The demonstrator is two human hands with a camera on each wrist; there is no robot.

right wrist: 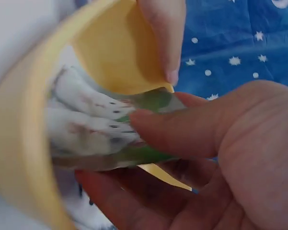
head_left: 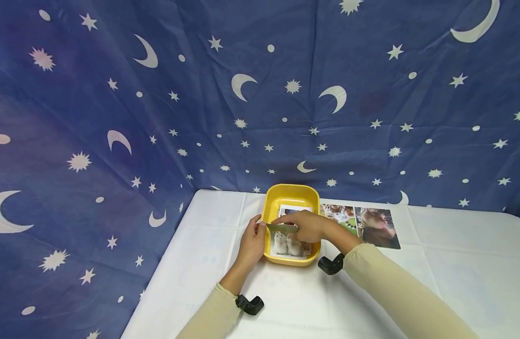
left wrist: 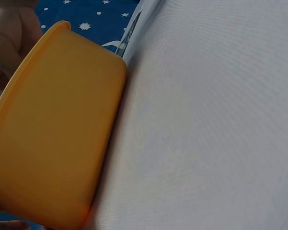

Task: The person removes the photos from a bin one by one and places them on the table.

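Note:
A yellow plastic tub (head_left: 291,189) stands on the table with several picture cards in it. One card in the tub (head_left: 287,245) shows two white furry animals. My left hand (head_left: 252,240) grips the tub's left rim, its thumb at the edge; part of this hand (left wrist: 12,38) shows beside the tub wall in the left wrist view. Over the tub, my right hand (head_left: 310,226) pinches a picture card (head_left: 282,228), seen nearly edge-on from the head. In the right wrist view, the thumb presses on this card (right wrist: 151,153), green near its edges; the fingers are below it.
Right of the tub lie a tiger picture card (head_left: 338,214) and a brownish animal picture card (head_left: 376,227), side by side. A white cloth (head_left: 446,263) covers the table. Behind it hangs a blue curtain (head_left: 285,103) with moons and stars.

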